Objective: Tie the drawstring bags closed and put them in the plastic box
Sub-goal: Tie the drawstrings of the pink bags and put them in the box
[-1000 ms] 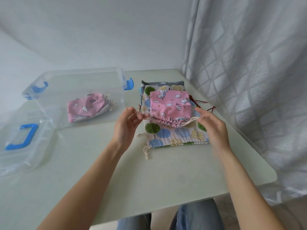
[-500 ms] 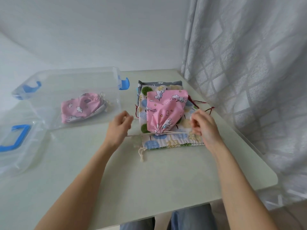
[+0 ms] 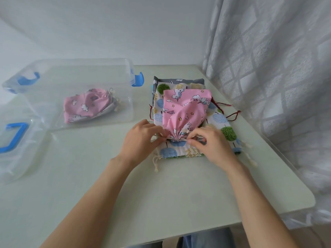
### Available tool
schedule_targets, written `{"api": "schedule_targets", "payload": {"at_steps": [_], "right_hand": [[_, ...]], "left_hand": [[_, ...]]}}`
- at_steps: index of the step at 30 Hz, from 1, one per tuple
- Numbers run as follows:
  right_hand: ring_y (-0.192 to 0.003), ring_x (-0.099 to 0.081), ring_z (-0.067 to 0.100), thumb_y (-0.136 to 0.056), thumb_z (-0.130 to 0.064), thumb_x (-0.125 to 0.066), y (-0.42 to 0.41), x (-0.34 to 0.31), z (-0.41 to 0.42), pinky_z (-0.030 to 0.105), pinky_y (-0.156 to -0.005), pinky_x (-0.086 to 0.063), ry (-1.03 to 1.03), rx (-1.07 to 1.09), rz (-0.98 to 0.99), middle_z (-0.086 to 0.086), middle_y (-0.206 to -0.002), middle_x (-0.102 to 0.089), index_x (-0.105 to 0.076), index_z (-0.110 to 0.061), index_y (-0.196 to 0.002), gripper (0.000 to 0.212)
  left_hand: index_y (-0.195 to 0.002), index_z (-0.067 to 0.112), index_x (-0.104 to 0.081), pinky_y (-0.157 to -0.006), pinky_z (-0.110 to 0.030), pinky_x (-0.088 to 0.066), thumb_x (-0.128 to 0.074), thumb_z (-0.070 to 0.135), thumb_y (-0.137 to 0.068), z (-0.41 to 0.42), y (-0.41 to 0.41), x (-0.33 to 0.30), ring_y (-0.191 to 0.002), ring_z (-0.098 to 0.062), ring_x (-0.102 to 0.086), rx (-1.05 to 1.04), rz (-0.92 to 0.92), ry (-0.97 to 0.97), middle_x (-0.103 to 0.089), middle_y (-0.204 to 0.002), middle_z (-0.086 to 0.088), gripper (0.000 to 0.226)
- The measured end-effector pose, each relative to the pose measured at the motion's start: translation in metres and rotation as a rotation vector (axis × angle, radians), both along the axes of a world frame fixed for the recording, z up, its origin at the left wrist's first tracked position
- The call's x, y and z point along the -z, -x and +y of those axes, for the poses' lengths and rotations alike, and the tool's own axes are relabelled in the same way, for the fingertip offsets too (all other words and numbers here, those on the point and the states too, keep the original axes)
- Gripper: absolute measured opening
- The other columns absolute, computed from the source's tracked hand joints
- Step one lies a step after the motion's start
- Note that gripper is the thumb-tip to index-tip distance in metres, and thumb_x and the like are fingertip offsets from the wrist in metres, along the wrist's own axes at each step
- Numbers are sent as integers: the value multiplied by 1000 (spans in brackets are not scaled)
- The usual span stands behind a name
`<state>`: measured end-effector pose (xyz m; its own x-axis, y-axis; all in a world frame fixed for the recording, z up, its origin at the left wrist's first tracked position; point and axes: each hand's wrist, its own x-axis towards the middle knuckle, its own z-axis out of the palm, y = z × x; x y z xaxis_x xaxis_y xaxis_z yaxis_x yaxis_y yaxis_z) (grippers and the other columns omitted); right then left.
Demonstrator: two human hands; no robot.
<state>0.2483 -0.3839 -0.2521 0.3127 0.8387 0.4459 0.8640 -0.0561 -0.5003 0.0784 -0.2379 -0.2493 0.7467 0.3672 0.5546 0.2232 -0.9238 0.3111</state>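
A pink unicorn-print drawstring bag [image 3: 184, 108] lies on top of a stack of flat bags, its mouth gathered tight toward me. My left hand [image 3: 141, 136] pinches the cream drawstring [image 3: 182, 139] just left of the gathered mouth. My right hand [image 3: 209, 145] pinches the same cord just right of it. The two hands almost meet at the mouth. A clear plastic box [image 3: 125, 68] with blue latches stands at the left, with another pink bag [image 3: 86, 108] lying inside it.
Under the pink bag lie a tree-print bag [image 3: 222, 122] and a grey bag [image 3: 179, 80], with dark red cords trailing right. The box's clear lid [image 3: 16, 140] with a blue handle lies at the far left. A curtain [image 3: 277, 68] hangs along the table's right edge.
The bag's mouth was pulled shut as my hands drew the cords apart. Both hands have since come back together at the gathered mouth.
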Motion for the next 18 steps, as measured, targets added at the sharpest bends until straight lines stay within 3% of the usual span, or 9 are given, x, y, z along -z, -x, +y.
{"api": "schedule_targets", "payload": {"at_steps": [4, 7, 9, 11, 14, 16, 18], "right_hand": [[-74, -60, 20, -79, -13, -71, -1, -5, -1, 34, -67, -50, -119, 27, -34, -6, -75, -65, -72, -12, -80, 1], [-74, -62, 18, -78, -13, -70, -3, -7, -1, 28, -66, -49, -186, 43, -50, -3, -78, -68, -72, -9, -80, 5], [-74, -60, 11, -78, -13, -72, -4, -5, -3, 24, -65, -46, -186, 55, -5, -5, -78, -67, -73, -10, -80, 4], [-73, -59, 7, -78, -13, -74, -7, -5, -6, 19, -63, -43, -161, 60, 105, -5, -82, -69, -72, -18, -85, 9], [-83, -63, 8, -84, -21, -68, -6, -15, -10, 18, -72, -48, -159, -7, 313, -9, -97, -69, -64, -34, -104, 24], [-81, -61, 0, -93, -16, -54, 5, -24, -6, 15, -72, -47, -140, -46, 320, -15, -101, -66, -60, -29, -117, 28], [-66, -57, 2, -97, -7, -46, 18, -33, 4, 14, -62, -45, -129, -56, 261, -12, -91, -67, -61, -19, -119, 30]], "left_hand": [[-82, 24, -71, -55, -23, -37, -74, 21, -76, 2, -1, -3, -69, -17, -50, -35, -17, -27, -69, -73, 8, 7], [-81, 23, -70, -49, -18, -27, -72, 22, -79, 1, -2, -7, -71, -18, -53, -88, -14, -46, -69, -75, 9, 3], [-82, 25, -70, -50, -14, -26, -71, 26, -81, 0, -1, -8, -69, -10, -50, -138, -10, 8, -64, -72, 18, 2], [-82, 28, -71, -51, -18, -31, -71, 31, -80, -2, 3, -8, -62, 1, -47, -133, -18, 184, -57, -67, 25, 3], [-84, 25, -72, -59, -12, -39, -69, 31, -82, -6, 4, -17, -66, 4, -55, 3, -195, 616, -68, -77, 17, 7], [-91, 22, -73, -72, -14, -45, -58, 26, -91, -9, 5, -28, -81, 0, -61, 53, -326, 820, -72, -89, 12, 16], [-97, 21, -71, -84, -20, -47, -44, 20, -97, -8, 9, -36, -93, -7, -63, 74, -409, 934, -73, -97, 8, 27]]}}
